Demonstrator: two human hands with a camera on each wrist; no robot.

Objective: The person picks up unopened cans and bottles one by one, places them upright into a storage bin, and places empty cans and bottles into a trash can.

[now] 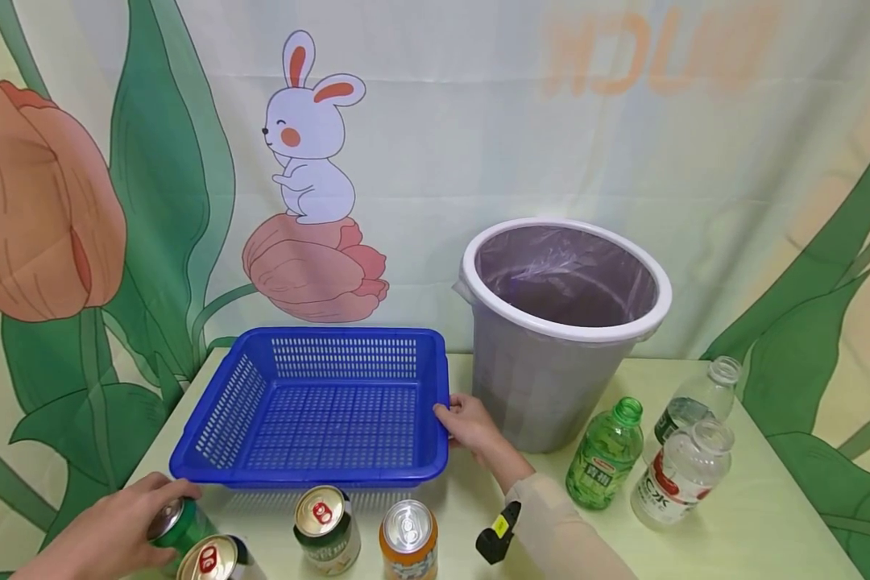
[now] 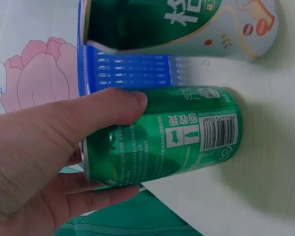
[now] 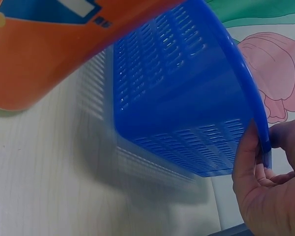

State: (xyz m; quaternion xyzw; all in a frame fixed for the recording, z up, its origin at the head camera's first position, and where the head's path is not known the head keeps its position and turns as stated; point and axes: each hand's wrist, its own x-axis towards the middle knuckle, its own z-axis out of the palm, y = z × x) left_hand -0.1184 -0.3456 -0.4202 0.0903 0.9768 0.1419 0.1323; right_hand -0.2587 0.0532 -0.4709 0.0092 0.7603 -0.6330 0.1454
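My left hand [image 1: 109, 528] holds a green drink can [image 1: 194, 536] at the front left, just off the near left corner of the blue plastic basket [image 1: 341, 427]. In the left wrist view, the thumb lies along one side of this can [image 2: 177, 142] and fingers show on the other side. My right hand [image 1: 474, 427] pinches the right rim of the basket; the right wrist view has the thumb and fingers on either side of that rim [image 3: 258, 110]. Nothing lies inside the basket.
Along the near edge stand two dark-and-white cans [image 1: 322, 524] [image 1: 213, 560] and an orange can [image 1: 408, 540]. A grey bin [image 1: 544, 387] with a plastic liner is behind my right hand. To its right are a green bottle [image 1: 605, 459] and two clear bottles [image 1: 685, 479] [image 1: 703, 395].
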